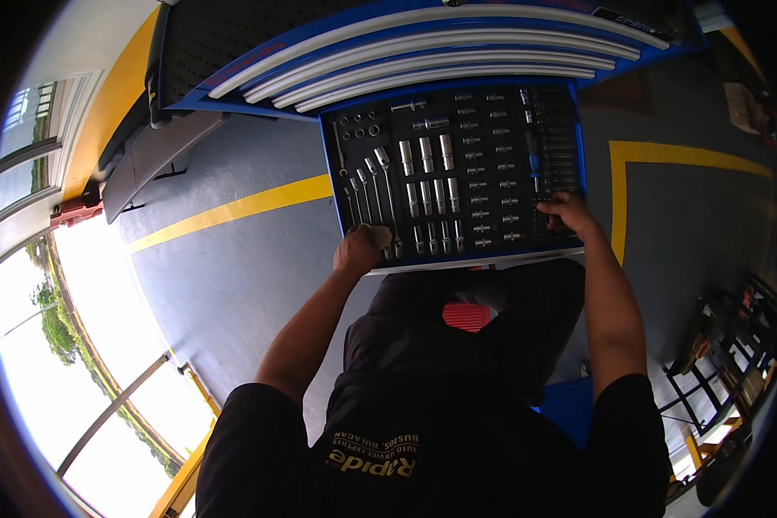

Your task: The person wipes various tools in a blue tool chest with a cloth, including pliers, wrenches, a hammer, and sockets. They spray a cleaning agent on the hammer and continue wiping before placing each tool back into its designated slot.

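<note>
In front of me an open tool drawer (pixel 367 142) holds a black foam tray of chrome tools. My left hand (pixel 356 252) is closed at the drawer's near left corner, around a small tan piece (pixel 381 236) that looks like a cloth or pad. It lies over the lower ends of a row of long-handled wrenches (pixel 388 186). At the near right side my right hand (pixel 568 214) has its fingers bent together over the foam, just below a blue-handled screwdriver (pixel 533 162). What its fingertips hold, if anything, is too small to make out.
Several sockets (pixel 426 155) fill the tray's middle. Behind the drawer rises the blue tool cabinet with white drawer handles (pixel 457 39). A red ribbed object (pixel 466 317) shows between my legs. A dark metal rack (pixel 725 345) stands at right, a grey bench (pixel 160 155) at left.
</note>
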Tool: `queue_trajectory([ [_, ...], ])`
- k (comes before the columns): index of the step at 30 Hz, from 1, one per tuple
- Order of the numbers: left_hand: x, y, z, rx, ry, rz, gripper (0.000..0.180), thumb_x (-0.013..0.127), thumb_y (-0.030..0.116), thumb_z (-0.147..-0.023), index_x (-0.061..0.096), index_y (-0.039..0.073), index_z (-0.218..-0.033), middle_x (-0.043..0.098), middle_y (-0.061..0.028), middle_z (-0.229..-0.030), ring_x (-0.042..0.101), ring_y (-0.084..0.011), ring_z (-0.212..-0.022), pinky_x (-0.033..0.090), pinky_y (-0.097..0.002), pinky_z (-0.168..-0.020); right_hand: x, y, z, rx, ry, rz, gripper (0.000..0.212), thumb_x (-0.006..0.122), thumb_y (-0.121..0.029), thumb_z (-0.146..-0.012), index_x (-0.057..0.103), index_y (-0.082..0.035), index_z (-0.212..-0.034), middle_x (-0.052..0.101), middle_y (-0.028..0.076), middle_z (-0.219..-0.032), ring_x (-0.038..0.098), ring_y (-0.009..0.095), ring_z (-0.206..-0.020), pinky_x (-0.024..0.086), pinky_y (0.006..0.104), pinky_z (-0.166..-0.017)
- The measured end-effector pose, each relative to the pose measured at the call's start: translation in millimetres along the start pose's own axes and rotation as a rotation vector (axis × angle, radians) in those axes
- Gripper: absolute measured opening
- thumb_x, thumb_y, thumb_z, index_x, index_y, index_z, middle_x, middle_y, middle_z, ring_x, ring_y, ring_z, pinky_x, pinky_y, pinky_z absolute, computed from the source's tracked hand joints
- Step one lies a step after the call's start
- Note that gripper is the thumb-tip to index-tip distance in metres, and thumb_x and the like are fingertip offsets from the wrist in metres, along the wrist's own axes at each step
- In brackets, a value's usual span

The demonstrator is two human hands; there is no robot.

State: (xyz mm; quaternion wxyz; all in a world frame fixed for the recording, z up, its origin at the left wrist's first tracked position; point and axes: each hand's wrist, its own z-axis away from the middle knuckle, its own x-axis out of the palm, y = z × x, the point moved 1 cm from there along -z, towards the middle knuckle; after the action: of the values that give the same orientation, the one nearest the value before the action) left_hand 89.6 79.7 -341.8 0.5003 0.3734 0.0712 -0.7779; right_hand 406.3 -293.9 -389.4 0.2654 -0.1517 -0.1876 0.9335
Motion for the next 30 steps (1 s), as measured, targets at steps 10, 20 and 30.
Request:
queue_trajectory([
  [10,-99.5,44.0,-137.2,0.226,0.465,-0.252,0.063,0.062,0.014,-0.094,0.042,0.019,-0.153,0.048,-0.0114,-0.156,0.055,-0.0426,-0.129,0.048,-0.0499,-0.105,-1.6,-2.6,6.3,-0.009,-0.061,-0.009,0.035,0.085,-0.035,-0.084,0.066,-0.008,-0.098,0.068,0.002,-0.071,0.069,0.013,-0.063,0.057,0.0267,-0.058],
  [20,-68.2,39.5,-103.5,0.092,0.329,-0.228,0.073,0.054,0.013,-0.091,0.031,0.022,-0.159,0.061,-0.0216,-0.139,0.064,-0.0448,-0.117,0.051,-0.0536,-0.100,-1.5,1.5,2.4,0.024,-0.013,-0.034,0.034,0.085,-0.030,-0.084,0.067,-0.005,-0.100,0.069,0.004,-0.072,0.070,0.013,-0.062,0.056,0.0265,-0.056],
  [30,-81.2,35.9,-65.9,0.064,0.074,-0.271,0.059,0.055,0.020,-0.094,0.045,0.026,-0.151,0.064,-0.0163,-0.138,0.064,-0.0406,-0.120,0.051,-0.0510,-0.102,-0.6,-3.3,10.3,-0.026,0.016,-0.009,0.033,0.085,-0.032,-0.083,0.068,-0.008,-0.098,0.070,0.002,-0.071,0.070,0.012,-0.062,0.055,0.0253,-0.057],
])
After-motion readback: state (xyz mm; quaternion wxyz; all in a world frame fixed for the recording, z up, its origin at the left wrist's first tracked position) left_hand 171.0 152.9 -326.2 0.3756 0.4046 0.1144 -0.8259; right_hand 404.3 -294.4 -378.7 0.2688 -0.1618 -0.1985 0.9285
